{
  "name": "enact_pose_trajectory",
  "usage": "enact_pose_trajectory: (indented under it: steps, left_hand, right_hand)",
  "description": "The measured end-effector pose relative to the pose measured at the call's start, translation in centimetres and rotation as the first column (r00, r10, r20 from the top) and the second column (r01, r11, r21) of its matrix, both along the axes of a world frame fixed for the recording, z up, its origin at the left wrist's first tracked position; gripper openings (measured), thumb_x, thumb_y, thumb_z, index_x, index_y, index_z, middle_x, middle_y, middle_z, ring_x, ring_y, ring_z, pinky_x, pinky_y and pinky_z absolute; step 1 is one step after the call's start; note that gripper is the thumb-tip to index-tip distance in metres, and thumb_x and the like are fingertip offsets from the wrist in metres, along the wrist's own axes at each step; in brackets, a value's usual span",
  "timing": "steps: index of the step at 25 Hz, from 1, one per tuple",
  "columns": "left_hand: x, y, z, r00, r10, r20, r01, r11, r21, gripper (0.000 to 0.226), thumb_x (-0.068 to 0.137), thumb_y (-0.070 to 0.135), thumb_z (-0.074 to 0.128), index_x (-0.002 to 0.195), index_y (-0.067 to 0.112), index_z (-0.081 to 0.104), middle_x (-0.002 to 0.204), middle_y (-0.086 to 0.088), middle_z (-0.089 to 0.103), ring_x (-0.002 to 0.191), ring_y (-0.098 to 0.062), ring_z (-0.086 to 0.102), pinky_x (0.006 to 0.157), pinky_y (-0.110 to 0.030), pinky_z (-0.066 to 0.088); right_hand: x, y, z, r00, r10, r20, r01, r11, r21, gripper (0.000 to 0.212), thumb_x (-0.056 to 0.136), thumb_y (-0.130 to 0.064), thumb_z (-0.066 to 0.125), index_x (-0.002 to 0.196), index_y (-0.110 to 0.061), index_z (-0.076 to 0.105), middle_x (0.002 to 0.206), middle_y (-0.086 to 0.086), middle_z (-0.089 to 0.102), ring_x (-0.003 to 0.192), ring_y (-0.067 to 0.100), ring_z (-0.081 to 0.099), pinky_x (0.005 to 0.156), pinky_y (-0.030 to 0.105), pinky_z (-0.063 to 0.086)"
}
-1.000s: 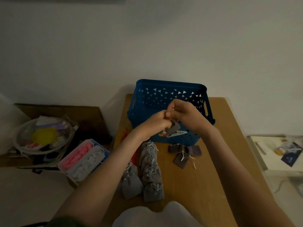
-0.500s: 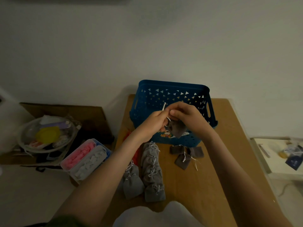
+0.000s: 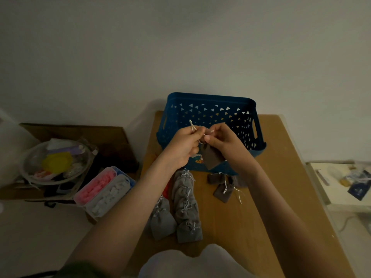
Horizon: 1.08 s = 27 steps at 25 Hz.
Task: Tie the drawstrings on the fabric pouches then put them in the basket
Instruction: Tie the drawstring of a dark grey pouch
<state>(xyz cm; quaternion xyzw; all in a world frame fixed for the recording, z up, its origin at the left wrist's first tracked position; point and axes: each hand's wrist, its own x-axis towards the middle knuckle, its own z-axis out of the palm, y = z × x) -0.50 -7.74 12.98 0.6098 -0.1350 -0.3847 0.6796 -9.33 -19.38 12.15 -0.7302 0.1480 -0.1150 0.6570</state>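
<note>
At centre frame our left hand [image 3: 183,146] pinches the white drawstring [image 3: 192,125]; our right hand [image 3: 222,141] pinches it nearer the brown pouch [image 3: 211,157], which dangles before the blue basket [image 3: 210,98]; an uneven tug could, we judge, slip the loose knot.

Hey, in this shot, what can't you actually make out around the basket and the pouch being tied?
Head view, dim light:
1. Floor of the blue basket: hidden by its near wall, the left hand and the right hand; contents unknown.
2. Knot in the drawstring: covered by the fingers of both hands.
3. The red thing beside the grey pouches: mostly under the left forearm.
</note>
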Motion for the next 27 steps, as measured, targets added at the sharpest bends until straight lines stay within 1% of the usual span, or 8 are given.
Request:
enact_pose_trajectory:
  steps: [3, 5, 8, 14, 18, 21, 24, 27]
  left_hand:
    - [0.0, 0.1, -0.8, 0.971, 0.04, 0.238, -0.064, 0.993, 0.094, 0.016, 0.095, 0.02, 0.055, 0.092, 0.013, 0.069, 0.073, 0.0, 0.061, 0.049, -0.006, 0.045, 0.046, -0.018, 0.036]
    - [0.1, 0.3, -1.4, 0.884, 0.027, 0.466, -0.112, 0.982, 0.155, 0.012, 0.092, 0.022, 0.06, 0.088, 0.019, 0.07, 0.082, 0.003, 0.07, 0.072, -0.008, 0.064, 0.069, -0.026, 0.051]
    - [0.6, 0.7, -1.4, 0.766, 0.004, 0.643, -0.153, 0.972, 0.176, 0.012, 0.091, 0.024, 0.061, 0.084, 0.02, 0.07, 0.083, 0.007, 0.071, 0.084, -0.006, 0.066, 0.082, -0.028, 0.051]
    - [1.3, 1.4, -0.9, 0.902, -0.121, 0.415, 0.117, 0.993, 0.035, 0.016, 0.093, 0.017, 0.057, 0.082, 0.019, 0.068, 0.076, 0.012, 0.067, 0.082, -0.001, 0.062, 0.082, -0.011, 0.045]
    - [1.9, 1.5, -0.7, 0.825, -0.243, 0.51, 0.149, 0.964, 0.218, 0.011, 0.088, 0.016, 0.064, 0.088, 0.026, 0.07, 0.089, 0.009, 0.069, 0.089, -0.004, 0.062, 0.08, -0.015, 0.048]
    - [1.7, 1.2, -0.4, 0.649, -0.274, 0.71, 0.011, 0.936, 0.351, 0.008, 0.087, 0.022, 0.067, 0.093, 0.023, 0.062, 0.083, 0.01, 0.062, 0.075, 0.002, 0.056, 0.072, -0.014, 0.044]
    - [0.9, 0.0, -0.7, 0.262, -0.421, 0.868, -0.204, 0.855, 0.476, 0.012, 0.093, 0.023, 0.057, 0.102, 0.018, 0.053, 0.087, 0.009, 0.054, 0.092, -0.012, 0.048, 0.085, -0.029, 0.032]
    - [0.1, -0.8, -1.3, -0.014, -0.466, 0.885, -0.359, 0.828, 0.43, 0.011, 0.095, 0.018, 0.047, 0.099, 0.012, 0.055, 0.091, -0.002, 0.062, 0.094, -0.024, 0.049, 0.08, -0.036, 0.031]
  right_hand:
    - [0.1, -0.2, 0.1, 0.99, 0.05, -0.134, -0.054, 0.998, -0.024, 0.003, 0.093, -0.019, 0.059, 0.094, -0.017, 0.06, 0.085, -0.001, 0.064, 0.077, 0.01, 0.06, 0.07, 0.024, 0.049]
    - [0.3, -0.4, 0.2, 0.976, 0.043, -0.212, -0.069, 0.991, -0.118, 0.005, 0.093, -0.019, 0.06, 0.092, -0.015, 0.061, 0.084, 0.001, 0.064, 0.077, 0.012, 0.058, 0.07, 0.026, 0.048]
    - [0.4, -0.5, 0.2, 0.979, 0.064, -0.194, -0.074, 0.996, -0.049, 0.005, 0.094, -0.013, 0.057, 0.091, -0.01, 0.059, 0.082, 0.001, 0.062, 0.076, 0.01, 0.057, 0.069, 0.023, 0.046]
    - [0.1, -0.9, 0.2, 0.974, 0.163, -0.156, -0.131, 0.971, 0.199, 0.01, 0.096, -0.01, 0.049, 0.091, -0.01, 0.058, 0.081, 0.002, 0.062, 0.073, 0.011, 0.054, 0.066, 0.023, 0.043]
    - [-0.3, -1.0, 0.1, 0.975, 0.119, -0.185, -0.076, 0.971, 0.225, 0.012, 0.095, -0.013, 0.05, 0.085, -0.015, 0.056, 0.075, -0.001, 0.06, 0.067, 0.011, 0.054, 0.058, 0.023, 0.044]
    - [-0.3, -0.9, 0.0, 0.98, 0.087, -0.181, -0.059, 0.987, 0.152, 0.009, 0.094, -0.012, 0.054, 0.086, -0.015, 0.054, 0.077, -0.001, 0.06, 0.069, 0.011, 0.055, 0.061, 0.025, 0.045]
    - [0.1, -0.5, -0.6, 0.978, 0.062, -0.197, -0.062, 0.998, 0.007, 0.007, 0.093, -0.015, 0.059, 0.098, -0.017, 0.054, 0.089, 0.005, 0.059, 0.08, 0.016, 0.056, 0.071, 0.03, 0.047]
    - [0.6, -0.4, -0.9, 0.969, 0.06, -0.238, -0.07, 0.997, -0.033, 0.017, 0.094, -0.017, 0.057, 0.11, -0.021, 0.058, 0.097, 0.01, 0.061, 0.088, 0.025, 0.059, 0.08, 0.039, 0.05]
